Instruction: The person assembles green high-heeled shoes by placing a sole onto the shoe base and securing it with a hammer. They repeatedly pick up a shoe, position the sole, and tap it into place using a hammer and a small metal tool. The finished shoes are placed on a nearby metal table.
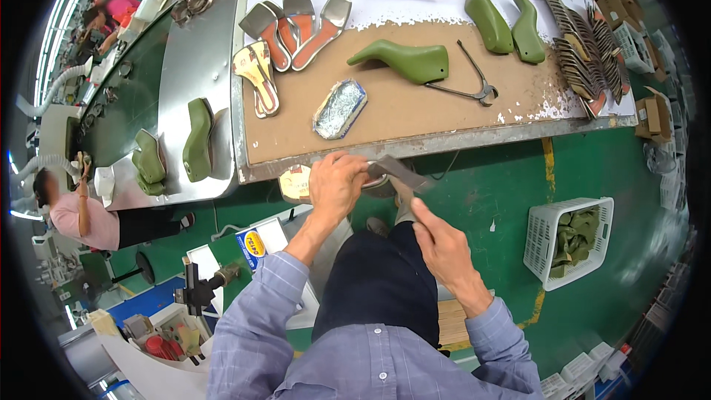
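Note:
My left hand is closed around what looks like a shoe insole. Its cream, printed end sticks out on the left, and a grey curved part shows on the right; the fingers cover the middle. My right hand grips the wooden handle of a hammer, whose broad metal head is slightly blurred. That head is close to the right end of the insole, just off the bench's front edge; whether they touch I cannot tell. On the bench beyond lie a green shoe last, pincers and a small tray of tacks.
Grey-and-orange insoles and cream insoles lie at the bench's left. Striped shoe pieces are stacked at its right. Two lasts stand on the metal table. A white crate sits on the floor. A person works far left.

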A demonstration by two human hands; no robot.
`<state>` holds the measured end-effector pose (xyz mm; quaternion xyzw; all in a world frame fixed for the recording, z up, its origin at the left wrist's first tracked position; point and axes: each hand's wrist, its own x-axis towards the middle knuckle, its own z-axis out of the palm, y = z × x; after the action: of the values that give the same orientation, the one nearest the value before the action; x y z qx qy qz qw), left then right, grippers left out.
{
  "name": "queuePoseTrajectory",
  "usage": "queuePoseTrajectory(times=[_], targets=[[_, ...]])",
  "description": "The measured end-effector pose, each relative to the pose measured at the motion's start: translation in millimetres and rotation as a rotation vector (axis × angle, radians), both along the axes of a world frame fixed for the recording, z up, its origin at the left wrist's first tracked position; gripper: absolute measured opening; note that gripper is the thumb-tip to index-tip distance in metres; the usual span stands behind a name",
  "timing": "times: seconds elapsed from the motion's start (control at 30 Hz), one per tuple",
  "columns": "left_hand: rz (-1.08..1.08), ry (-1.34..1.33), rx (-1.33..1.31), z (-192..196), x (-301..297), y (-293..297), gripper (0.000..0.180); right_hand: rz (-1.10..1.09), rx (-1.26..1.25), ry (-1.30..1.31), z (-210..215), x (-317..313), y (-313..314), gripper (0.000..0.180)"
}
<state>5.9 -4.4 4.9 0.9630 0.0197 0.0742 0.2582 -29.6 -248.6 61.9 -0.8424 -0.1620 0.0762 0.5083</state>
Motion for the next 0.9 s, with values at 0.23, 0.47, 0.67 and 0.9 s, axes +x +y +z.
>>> queuePoseTrajectory(times=[0.23,0.47,0.67,0.9], targets=[[-0.261,0.154,0.237,20.9,-2.6,29.9,0.062,-0.477,0.509,0.909,-7.5,9.7,-0.8,0.049],[-0.338,0.176,0.294,15.9,-7.4,30.8,0.059,-0.486,0.531,0.956,-47.1,-12.0,-4.0,0.054],[-0.337,0.151,0.285,16.4,-5.7,25.3,0.058,-0.392,0.468,0.914,-44.6,-4.8,-7.3,0.054],[-0.311,0.148,0.312,17.4,-5.7,23.6,0.057,-0.352,0.392,0.856,-38.5,-1.1,-10.2,0.053]])
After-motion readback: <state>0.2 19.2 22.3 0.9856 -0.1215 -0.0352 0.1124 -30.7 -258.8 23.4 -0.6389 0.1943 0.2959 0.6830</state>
